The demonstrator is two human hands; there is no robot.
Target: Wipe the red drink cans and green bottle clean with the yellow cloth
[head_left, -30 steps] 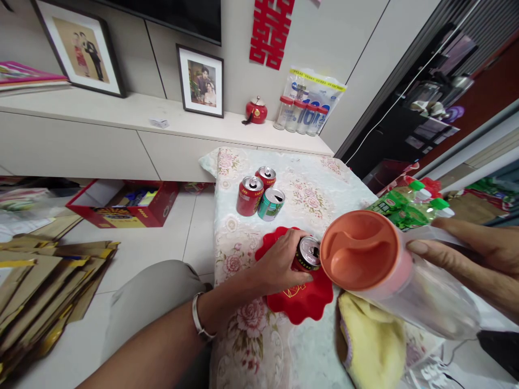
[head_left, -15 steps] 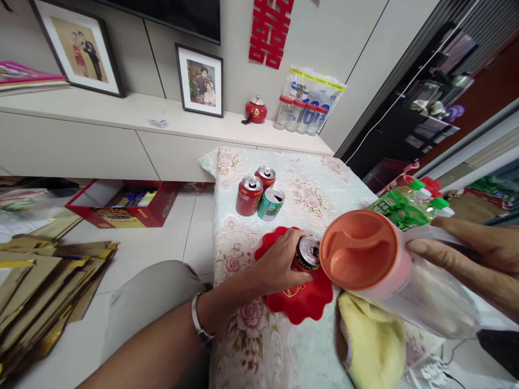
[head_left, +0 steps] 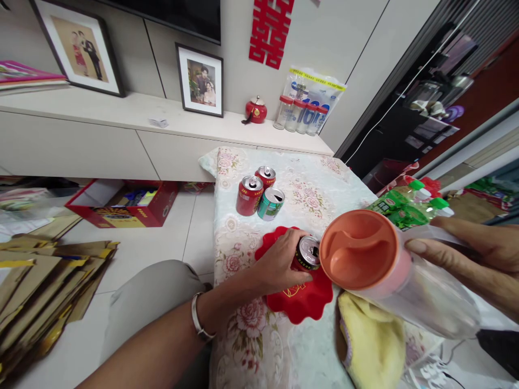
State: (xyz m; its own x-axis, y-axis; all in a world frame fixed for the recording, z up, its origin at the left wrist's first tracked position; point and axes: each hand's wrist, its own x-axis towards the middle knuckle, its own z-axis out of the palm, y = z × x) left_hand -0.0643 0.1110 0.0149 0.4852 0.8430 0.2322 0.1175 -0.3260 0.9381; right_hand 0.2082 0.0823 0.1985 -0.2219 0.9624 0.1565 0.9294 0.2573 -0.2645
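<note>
My left hand (head_left: 279, 262) is wrapped round an opened drink can (head_left: 307, 255) with a dark red side, held over a red scalloped tray (head_left: 298, 310). In my right hand (head_left: 474, 251) is the handle of a clear plastic pitcher (head_left: 438, 294), tipped to the left. Its orange lid (head_left: 359, 248) comes right up against the can's top edge; whether liquid flows I cannot tell. Beyond the tray stand two red cans (head_left: 248, 197) and a green can (head_left: 271, 204), all opened. Below the pitcher lies a yellow cloth (head_left: 373, 340).
A flowered tablecloth (head_left: 308, 194) covers the table. Green-capped bottles (head_left: 405, 202) stand at its right. Behind is a white cabinet with jars (head_left: 300, 116) and a red pot (head_left: 255, 111). On the floor at left are a red box (head_left: 121, 208) and flattened cardboard (head_left: 44, 286).
</note>
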